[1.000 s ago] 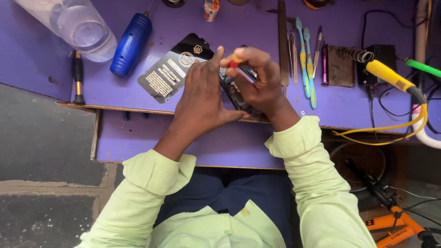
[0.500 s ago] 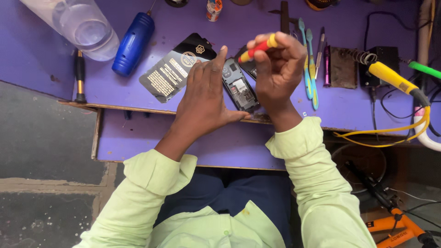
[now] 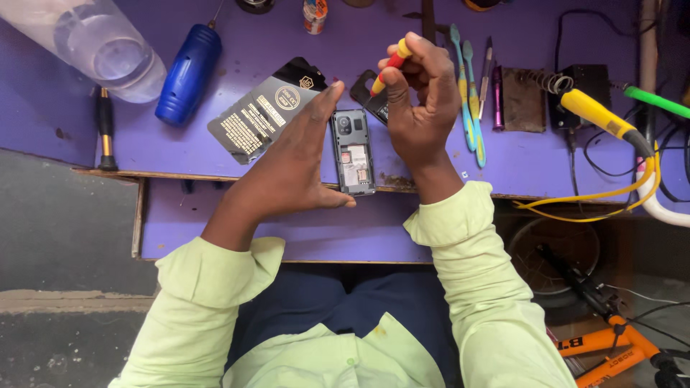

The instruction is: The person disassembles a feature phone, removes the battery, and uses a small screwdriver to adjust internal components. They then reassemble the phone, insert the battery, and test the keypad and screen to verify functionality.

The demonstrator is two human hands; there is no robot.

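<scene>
right hand (image 3: 420, 97) gripping slim red-yellow screwdriver (image 3: 388, 66), left hand (image 3: 295, 169) flat, fingers spread beside opened rectangular phone (image 3: 352, 152)

Right hand (image 3: 420, 100) lifted screwdriver (image 3: 387, 68) off phone (image 3: 353, 152).

I sit at a purple counter (image 3: 546, 162) with a worn front edge and a lower purple shelf (image 3: 323, 230) beneath it. To my left the grey concrete floor (image 3: 65, 237) looks rough and dusty. Soft, even light falls over everything, without hard shadows.
</scene>
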